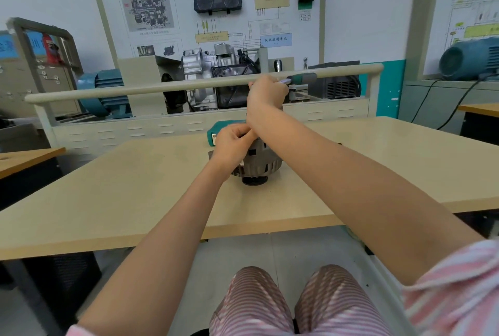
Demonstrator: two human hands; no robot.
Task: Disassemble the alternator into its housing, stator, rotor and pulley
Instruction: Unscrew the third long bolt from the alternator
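With the alternator [256, 163] standing pulley-down on the table [135, 187], the left hand [232, 144] gripped its top while the right hand [267, 92] clenched a wrench [299, 77], best kept square and turned steadily.

A wall board [210, 11] behind the table carries a green header strip with partly legible print, including "DSG" in brackets among Chinese characters. Lower on the board, a blue label [276, 39] reads "仪表控制单元". Other print is too small or blurred to read.
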